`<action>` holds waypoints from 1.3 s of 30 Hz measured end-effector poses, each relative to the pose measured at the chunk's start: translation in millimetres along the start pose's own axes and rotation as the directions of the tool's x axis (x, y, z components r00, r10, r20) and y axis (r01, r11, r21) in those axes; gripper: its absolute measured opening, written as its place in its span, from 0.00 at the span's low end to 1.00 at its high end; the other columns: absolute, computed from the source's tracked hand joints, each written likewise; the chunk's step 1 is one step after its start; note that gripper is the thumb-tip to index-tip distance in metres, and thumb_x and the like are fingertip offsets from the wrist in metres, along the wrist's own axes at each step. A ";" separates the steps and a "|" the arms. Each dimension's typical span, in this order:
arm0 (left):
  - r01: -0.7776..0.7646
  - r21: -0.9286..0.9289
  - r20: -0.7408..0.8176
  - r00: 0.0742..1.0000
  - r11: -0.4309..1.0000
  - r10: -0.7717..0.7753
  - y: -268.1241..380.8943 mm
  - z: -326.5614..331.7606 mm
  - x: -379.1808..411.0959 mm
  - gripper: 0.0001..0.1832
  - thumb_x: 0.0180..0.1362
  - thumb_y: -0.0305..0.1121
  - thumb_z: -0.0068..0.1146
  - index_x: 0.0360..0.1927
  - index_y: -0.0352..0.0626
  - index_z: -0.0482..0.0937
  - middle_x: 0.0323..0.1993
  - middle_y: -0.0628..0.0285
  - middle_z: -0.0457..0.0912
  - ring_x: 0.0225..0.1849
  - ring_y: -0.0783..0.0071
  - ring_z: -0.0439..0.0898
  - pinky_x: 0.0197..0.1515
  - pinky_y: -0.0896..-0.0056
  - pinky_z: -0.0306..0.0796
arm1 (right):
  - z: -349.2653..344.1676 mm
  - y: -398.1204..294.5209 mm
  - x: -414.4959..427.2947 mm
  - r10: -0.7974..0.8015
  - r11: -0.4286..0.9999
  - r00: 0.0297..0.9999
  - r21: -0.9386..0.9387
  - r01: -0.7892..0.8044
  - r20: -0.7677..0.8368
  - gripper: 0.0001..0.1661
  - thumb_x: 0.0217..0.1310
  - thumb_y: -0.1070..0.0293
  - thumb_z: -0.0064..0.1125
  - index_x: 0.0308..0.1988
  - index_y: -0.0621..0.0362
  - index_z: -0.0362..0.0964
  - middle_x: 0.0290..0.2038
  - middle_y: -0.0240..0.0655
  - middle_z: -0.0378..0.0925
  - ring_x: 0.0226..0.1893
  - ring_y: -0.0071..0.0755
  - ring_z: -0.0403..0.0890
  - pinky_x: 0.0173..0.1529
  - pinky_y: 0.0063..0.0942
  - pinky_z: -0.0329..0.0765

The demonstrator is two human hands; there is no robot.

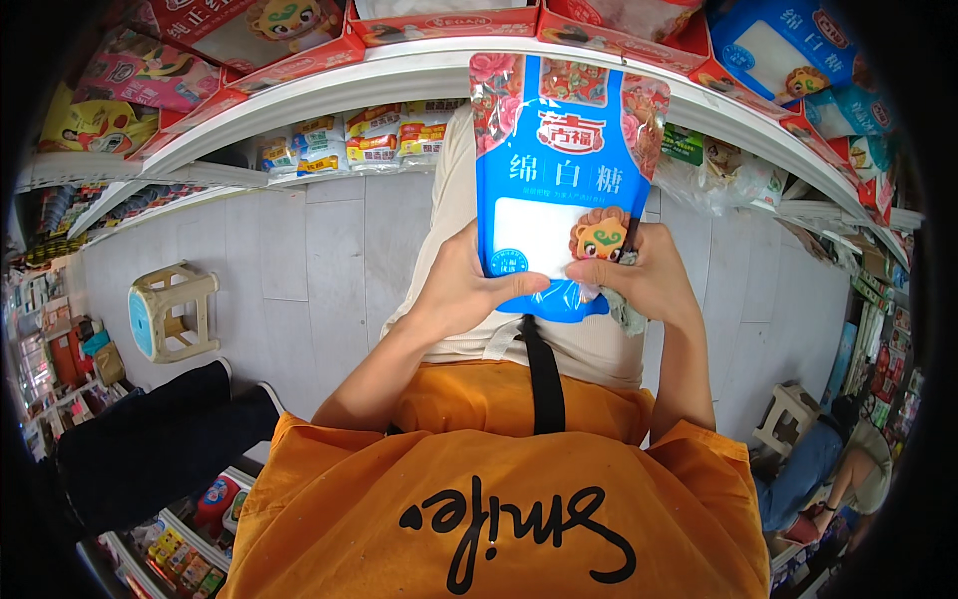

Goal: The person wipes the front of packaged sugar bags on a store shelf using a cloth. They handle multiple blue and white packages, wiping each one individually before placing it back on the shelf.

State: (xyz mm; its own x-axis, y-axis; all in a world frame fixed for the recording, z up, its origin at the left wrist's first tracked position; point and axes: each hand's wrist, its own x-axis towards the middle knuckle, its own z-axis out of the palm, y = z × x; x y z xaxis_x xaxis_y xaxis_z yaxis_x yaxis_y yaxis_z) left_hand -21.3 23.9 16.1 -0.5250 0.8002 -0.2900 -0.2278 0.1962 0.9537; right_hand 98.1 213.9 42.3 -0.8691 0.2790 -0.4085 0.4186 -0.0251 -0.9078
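Observation:
Both of my hands hold up a blue plastic pouch of white sugar (pixel 569 180), upright, with its printed front and clear window facing me. My left hand (pixel 479 288) grips the lower left edge, its thumb on the front. At the lower right edge, my right hand (pixel 647 277) has its thumb across the front and also holds a crumpled greyish-green cloth (pixel 623 308) against the pouch. The fingers behind the pouch are hidden. Beyond it, a white shelf (pixel 404 64) carries red display boxes (pixel 441 22) of bagged goods.
A lower shelf holds small seasoning bags (pixel 373 138). A plastic stool (pixel 174 313) stands on the floor at left, near dark cloth (pixel 165 442). At right are another stool (pixel 787 419) and a seated person in jeans (pixel 804 464). Similar blue sugar pouches (pixel 782 49) are on the shelf at upper right.

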 end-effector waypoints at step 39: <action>0.182 -0.227 0.199 0.970 0.957 -0.137 -13.0 3.7 -19.0 0.46 0.45 0.28 0.75 0.65 0.35 0.57 0.57 0.54 0.72 0.57 0.68 0.72 0.59 0.66 0.69 | 6.0 23.6 -13.0 0.091 0.961 0.946 0.223 -0.166 0.312 0.44 0.41 0.68 0.79 0.57 0.68 0.65 0.52 0.39 0.75 0.51 0.31 0.74 0.57 0.28 0.71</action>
State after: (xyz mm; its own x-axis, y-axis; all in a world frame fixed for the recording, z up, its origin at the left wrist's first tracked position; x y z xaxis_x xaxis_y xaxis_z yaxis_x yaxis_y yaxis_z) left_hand -5.3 8.2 9.5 -0.3152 0.8622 -0.3965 -0.4996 0.2044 0.8418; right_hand 117.7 203.8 25.6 -0.8660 -0.0382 -0.4986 0.4877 -0.2845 -0.8253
